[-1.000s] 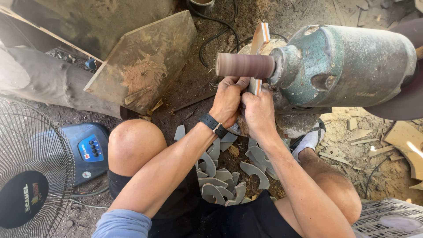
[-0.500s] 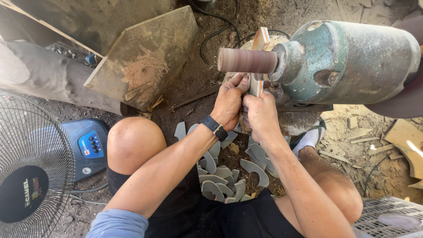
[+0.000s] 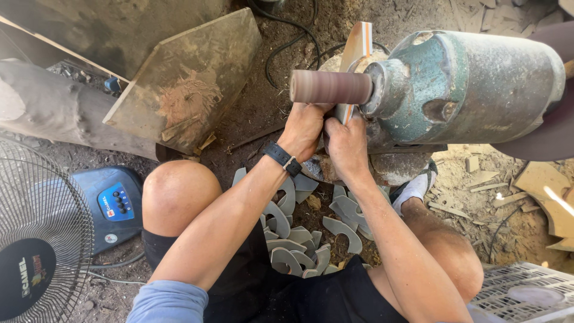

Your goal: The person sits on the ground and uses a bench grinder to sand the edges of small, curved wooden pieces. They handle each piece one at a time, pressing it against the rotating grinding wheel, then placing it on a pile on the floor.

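the left hand (image 3: pixel 304 128) and the right hand (image 3: pixel 347 146) are bunched together just beneath a brown sanding drum (image 3: pixel 330 87), both closed around a small workpiece (image 3: pixel 343 113) whose pale edge shows between the fingers, pressed up against the underside of the drum. the left hand's fingers are curled tight over the piece, a black wristwatch (image 3: pixel 281 158) strapped on that wrist; the right hand's thumb and fingers pinch the same piece from the other side, the two hands touching. the drum juts sideways from a heavy green-grey motor housing (image 3: pixel 472 87) resting on the dirt floor. the person squats with both bare knees spread, and between the legs lies a heap of grey curved cutouts (image 3: pixel 299 239), overlapping one another on the ground. behind the drum a thin strip of wood with an orange edge (image 3: pixel 357 45) stands upright. to the left, a slanted wooden board (image 3: pixel 185 90) dusted with sawdust leans against a log (image 3: pixel 54 110); nearer, a fan's wire guard (image 3: pixel 42 239) and its blue base (image 3: pixel 113 206) sit by the left knee. a white plastic crate (image 3: pixel 526 296) shows at the lower right corner.
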